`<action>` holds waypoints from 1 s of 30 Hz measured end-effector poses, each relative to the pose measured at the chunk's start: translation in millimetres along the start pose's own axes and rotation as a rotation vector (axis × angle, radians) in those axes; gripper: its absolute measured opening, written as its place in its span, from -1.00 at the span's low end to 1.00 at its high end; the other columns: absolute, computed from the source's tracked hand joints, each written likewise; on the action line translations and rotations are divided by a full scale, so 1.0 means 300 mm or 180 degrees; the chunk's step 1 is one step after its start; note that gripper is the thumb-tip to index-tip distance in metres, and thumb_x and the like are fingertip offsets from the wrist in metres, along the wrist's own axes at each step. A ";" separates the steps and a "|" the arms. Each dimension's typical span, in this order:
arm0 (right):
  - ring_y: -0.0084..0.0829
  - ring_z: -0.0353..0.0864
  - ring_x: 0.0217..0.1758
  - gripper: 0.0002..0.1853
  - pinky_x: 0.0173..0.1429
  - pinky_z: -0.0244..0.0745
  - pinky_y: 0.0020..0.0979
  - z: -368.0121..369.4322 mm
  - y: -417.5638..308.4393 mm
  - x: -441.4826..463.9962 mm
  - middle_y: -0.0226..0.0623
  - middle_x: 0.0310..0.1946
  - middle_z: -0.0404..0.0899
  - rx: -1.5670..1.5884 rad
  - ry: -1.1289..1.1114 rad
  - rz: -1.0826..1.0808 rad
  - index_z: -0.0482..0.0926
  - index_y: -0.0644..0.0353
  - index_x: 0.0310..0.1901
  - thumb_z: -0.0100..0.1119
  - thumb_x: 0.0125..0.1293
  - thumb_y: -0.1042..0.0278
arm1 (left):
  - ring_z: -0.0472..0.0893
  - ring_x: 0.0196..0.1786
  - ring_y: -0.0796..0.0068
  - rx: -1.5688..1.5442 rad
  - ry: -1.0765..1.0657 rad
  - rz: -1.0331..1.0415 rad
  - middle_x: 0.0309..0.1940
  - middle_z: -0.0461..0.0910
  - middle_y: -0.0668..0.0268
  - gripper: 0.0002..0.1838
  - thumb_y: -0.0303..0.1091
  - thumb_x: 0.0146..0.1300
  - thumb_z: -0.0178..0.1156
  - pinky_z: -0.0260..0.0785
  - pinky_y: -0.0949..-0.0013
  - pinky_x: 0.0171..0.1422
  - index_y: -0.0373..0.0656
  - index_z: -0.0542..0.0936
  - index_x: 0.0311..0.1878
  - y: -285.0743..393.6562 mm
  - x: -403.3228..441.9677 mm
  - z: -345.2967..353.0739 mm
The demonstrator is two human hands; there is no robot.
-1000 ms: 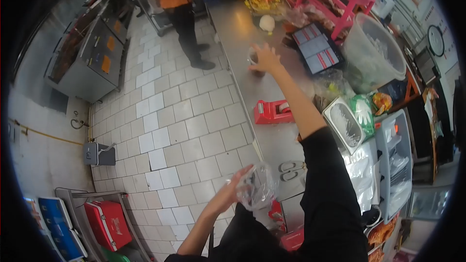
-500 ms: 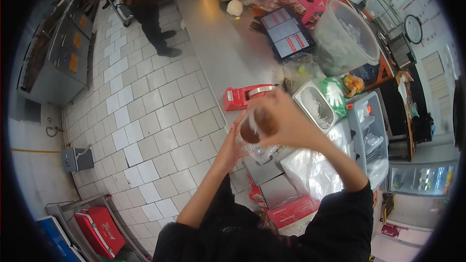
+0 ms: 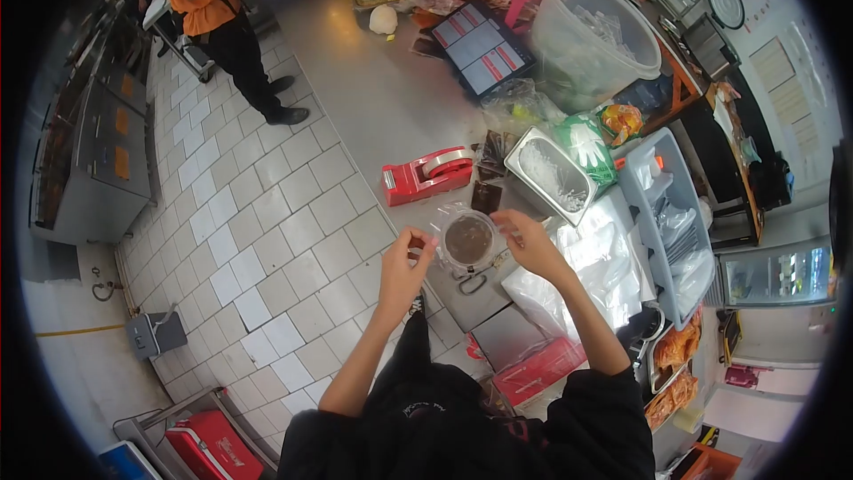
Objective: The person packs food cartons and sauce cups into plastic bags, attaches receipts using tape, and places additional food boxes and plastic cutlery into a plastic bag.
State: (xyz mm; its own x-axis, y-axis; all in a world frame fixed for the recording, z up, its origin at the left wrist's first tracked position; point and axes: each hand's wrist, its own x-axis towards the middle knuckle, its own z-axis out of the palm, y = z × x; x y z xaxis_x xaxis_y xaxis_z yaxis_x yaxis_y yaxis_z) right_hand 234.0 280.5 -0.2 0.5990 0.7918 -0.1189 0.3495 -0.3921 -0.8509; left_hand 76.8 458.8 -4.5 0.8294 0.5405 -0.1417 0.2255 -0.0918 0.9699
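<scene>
A round clear tub (image 3: 468, 241) of brown contents stands near the counter's edge with a clear plastic bag (image 3: 454, 212) about it. On its left side, my left hand (image 3: 407, 268) is closed, thumb and fingers pinching the bag's edge. My right hand (image 3: 533, 244) pinches the bag on the opposite side, fingertips by the tub's rim. Just beyond the tub sits a red tape dispenser (image 3: 428, 176). Small dark packets (image 3: 486, 196) lie between the dispenser and a metal pan of white bits (image 3: 551, 176).
Flat clear bags (image 3: 582, 271) are stacked at the right, beside a grey bin (image 3: 668, 222) of plastic items. Further back are a tablet (image 3: 482, 47) and a large translucent bucket (image 3: 591, 40). A person in orange (image 3: 209, 13) stands across the counter's left edge.
The tub, earlier tilted and gripped under my right hand, now rests upright. My right hand has moved off it to the bag's edge, and my hands are further apart. The view has shifted.
</scene>
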 end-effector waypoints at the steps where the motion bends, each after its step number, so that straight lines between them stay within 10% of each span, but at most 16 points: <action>1: -0.30 0.48 -0.10 -0.50 -0.15 0.45 -0.44 0.021 0.018 -0.005 -0.19 -0.14 0.42 0.0013 0.0016 0.0004 0.37 0.18 0.07 0.20 0.03 0.53 | 0.52 -0.25 0.52 -0.0115 -0.0027 0.0008 -0.36 0.56 0.31 -0.81 -0.33 0.19 0.16 0.34 0.42 -0.16 -0.21 0.48 -0.18 0.004 -0.007 -0.005; 13: -0.39 0.52 -0.44 -0.78 -0.39 0.38 -0.48 0.032 0.007 -0.060 -0.26 -0.40 0.47 0.0449 0.1928 0.0328 0.47 0.20 -0.19 0.12 0.07 0.58 | 0.43 -0.15 0.65 -0.1353 -0.0501 0.0084 -0.27 0.51 0.46 -0.87 -0.35 0.26 0.06 0.23 0.53 -0.08 -0.16 0.48 -0.20 0.015 0.009 0.008; 30: -0.34 0.41 -0.23 -0.71 -0.21 0.18 -0.35 0.059 0.043 -0.023 -0.31 -0.32 0.39 -0.2731 0.1377 -0.1506 0.39 0.14 -0.14 0.03 0.04 0.55 | 0.46 -0.17 0.67 -0.0707 -0.0328 0.0435 -0.29 0.57 0.44 -0.82 -0.24 0.26 0.08 0.27 0.59 -0.28 -0.14 0.52 -0.22 0.001 -0.010 0.009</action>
State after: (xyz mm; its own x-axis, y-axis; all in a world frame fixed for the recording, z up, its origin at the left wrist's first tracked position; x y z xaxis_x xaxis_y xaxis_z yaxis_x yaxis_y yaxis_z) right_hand 221.6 278.1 -19.4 0.4155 0.7826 0.4637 0.9020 -0.4203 -0.0988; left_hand 75.8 455.0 -4.4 0.8945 0.4469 -0.0150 0.0000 0.0336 0.9994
